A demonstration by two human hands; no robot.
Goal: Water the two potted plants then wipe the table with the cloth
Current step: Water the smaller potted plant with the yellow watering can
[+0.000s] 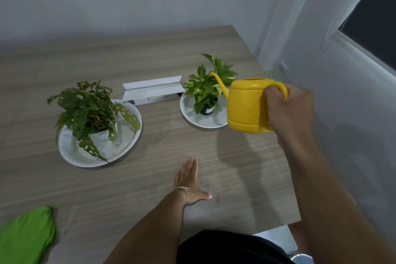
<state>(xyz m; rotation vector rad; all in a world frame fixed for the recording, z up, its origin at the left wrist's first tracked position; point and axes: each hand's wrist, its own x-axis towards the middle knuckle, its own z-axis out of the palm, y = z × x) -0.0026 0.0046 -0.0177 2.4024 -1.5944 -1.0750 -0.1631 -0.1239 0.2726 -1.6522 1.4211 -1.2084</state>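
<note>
My right hand (288,111) grips the handle of a yellow watering can (246,105), held above the table at the right. Its thin spout reaches left over the small variegated plant (206,88), which stands in a dark pot on a small white saucer (188,113). A larger plant with holed dark leaves (90,109) sits on a big white plate (70,152) at the left. My left hand (188,180) lies flat on the wooden table (139,188), fingers together and thumb out. A green cloth (25,236) lies at the near left corner.
A white power strip box with an open lid (153,91) sits between the two plants near the back. The table's right edge runs close to a white wall, a curtain (295,6) and a dark window (377,19).
</note>
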